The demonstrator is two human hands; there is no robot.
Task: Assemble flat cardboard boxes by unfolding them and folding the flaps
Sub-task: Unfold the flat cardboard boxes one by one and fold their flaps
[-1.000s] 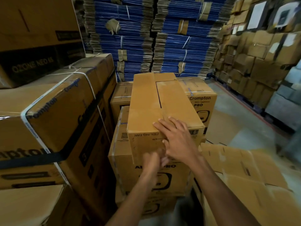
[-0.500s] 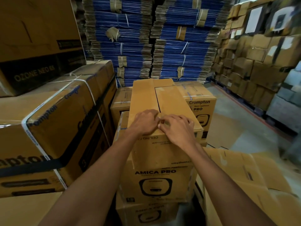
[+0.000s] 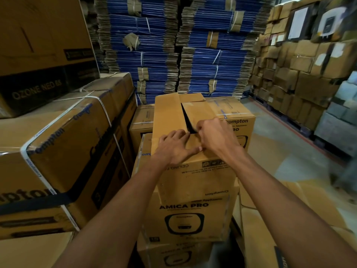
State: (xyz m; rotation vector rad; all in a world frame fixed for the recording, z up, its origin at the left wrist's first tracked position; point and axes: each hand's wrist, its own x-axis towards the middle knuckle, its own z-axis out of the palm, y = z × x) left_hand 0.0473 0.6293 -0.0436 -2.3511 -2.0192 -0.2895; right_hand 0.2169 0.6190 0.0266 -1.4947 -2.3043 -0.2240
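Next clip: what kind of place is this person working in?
Probably a warehouse or packing stockroom: strapped bundles of flat blue cartons stacked high at the back, strapped Crompton boxes on the left, and brown cartons piled along the right wall.

Right hand [image 3: 216,138]: fingers [image 3: 200,128] curl into the flap gap of the box [image 3: 193,182], tips hidden. Box front: small print [image 3: 202,172] unreadable, too small. Left edge cuts off strapped carton [image 3: 63,147]. Far right: dark shape [image 3: 345,171] blurred.

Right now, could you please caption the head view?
On Amica Pro cartons, the left hand presses a box top while the right hand pinches its right flap.
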